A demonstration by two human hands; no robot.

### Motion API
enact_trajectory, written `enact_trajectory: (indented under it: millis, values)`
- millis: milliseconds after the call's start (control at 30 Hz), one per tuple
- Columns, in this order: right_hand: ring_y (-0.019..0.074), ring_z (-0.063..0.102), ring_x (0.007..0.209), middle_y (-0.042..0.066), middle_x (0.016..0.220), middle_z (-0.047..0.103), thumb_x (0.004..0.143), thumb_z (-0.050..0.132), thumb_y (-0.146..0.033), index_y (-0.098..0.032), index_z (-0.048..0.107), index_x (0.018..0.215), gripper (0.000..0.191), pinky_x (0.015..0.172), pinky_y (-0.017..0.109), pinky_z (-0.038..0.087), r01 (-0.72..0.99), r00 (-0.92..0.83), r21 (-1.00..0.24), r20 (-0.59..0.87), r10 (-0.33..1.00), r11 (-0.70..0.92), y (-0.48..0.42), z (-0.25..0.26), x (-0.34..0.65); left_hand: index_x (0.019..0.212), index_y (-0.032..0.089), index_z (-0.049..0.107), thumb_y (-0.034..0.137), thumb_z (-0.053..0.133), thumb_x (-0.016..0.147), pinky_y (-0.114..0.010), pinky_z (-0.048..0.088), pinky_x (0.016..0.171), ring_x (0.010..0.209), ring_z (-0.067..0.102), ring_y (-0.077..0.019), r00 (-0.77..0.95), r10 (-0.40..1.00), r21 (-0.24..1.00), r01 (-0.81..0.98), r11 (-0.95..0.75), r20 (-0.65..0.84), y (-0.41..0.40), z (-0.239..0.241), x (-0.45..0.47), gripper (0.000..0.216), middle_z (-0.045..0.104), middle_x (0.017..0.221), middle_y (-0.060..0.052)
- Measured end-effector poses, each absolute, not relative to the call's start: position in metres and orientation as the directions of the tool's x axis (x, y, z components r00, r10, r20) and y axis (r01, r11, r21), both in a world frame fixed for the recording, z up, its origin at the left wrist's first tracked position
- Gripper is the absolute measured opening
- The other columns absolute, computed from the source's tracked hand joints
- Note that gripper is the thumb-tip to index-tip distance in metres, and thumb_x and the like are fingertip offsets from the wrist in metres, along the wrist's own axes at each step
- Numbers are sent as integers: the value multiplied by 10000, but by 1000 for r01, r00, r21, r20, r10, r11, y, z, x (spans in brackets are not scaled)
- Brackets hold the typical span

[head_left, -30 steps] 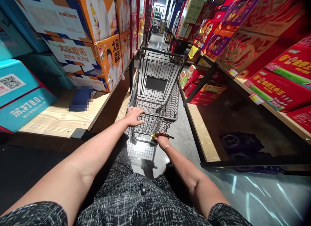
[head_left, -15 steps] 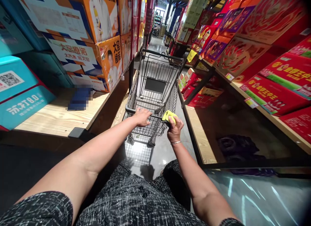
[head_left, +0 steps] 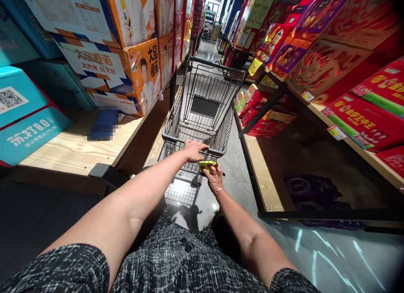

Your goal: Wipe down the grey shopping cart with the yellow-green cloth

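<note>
A dark grey wire shopping cart [head_left: 205, 107] stands in the aisle in front of me. My left hand [head_left: 194, 151] is closed over the near rim of the cart, its fingers bent toward the right. My right hand [head_left: 216, 178], with a thin bracelet at the wrist, holds a yellow cloth [head_left: 205, 164] just below that rim, close to my left hand. The fingers are wrapped round the cloth and cover part of it. Whether the cloth touches the cart cannot be made out.
Orange and white cartons [head_left: 143, 74] and a turquoise box [head_left: 28, 116] stand on the left wooden shelf [head_left: 74, 156], with a dark blue blurred object [head_left: 102, 124]. Red gift boxes [head_left: 353, 120] fill the right shelves. A black shelf post [head_left: 263, 110] and low wooden ledge [head_left: 265, 179] border the aisle.
My right hand has moved left and down with the yellow cloth, away from the cart's right corner. My left hand has shifted right along the rim. The view has turned slightly.
</note>
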State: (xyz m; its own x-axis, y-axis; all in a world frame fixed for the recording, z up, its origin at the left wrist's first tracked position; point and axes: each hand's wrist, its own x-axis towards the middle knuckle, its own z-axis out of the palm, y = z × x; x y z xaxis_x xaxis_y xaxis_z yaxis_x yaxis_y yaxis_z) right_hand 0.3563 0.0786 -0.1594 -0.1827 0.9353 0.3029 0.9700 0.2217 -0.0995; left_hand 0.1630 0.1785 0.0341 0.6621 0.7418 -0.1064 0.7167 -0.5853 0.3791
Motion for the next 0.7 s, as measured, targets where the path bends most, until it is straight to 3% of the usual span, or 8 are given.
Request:
enact_trajectory:
  millis: [133,267,500,600,700]
  values:
    - [256,480,1115,68,1176,637,929,448,-155,-361,703,1029,343,860,443,443,945,-295,-80,208,932,317,59,-155,362,1295,352,581,327,581,792,-472,265,1017,1215,490,-283,656,750,410,708,-575,-82,183,33,160,504,650,1281,0]
    - [249,499,1022,86,1114,652,912,392,-109,-327,698,985,383,771,394,443,969,-181,-121,257,949,217,46,-151,370,1292,354,584,312,568,786,-469,259,1017,1205,496,-276,671,737,416,696,-586,-83,183,33,157,508,662,1257,9]
    - [274,455,1179,130,1305,513,790,356,-40,-235,574,1293,581,999,488,395,946,172,-325,480,860,-7,86,-70,400,1310,360,584,325,541,807,-467,243,1025,1213,482,-272,645,758,423,717,-554,-101,181,34,157,506,629,1319,-3]
    - [293,432,1258,148,1341,468,844,418,-138,-237,515,1371,545,1056,512,363,907,261,-419,640,723,44,106,-21,403,1291,367,596,302,541,793,-465,240,1022,1198,491,-270,649,757,428,707,-563,-79,182,31,156,505,644,1296,1]
    - [276,439,1291,150,1360,456,830,454,-147,-244,479,1409,587,1089,477,367,889,185,-428,661,727,164,115,-5,391,1282,369,601,281,535,783,-462,242,1016,1192,500,-265,656,754,427,694,-580,-42,181,28,154,510,653,1291,2]
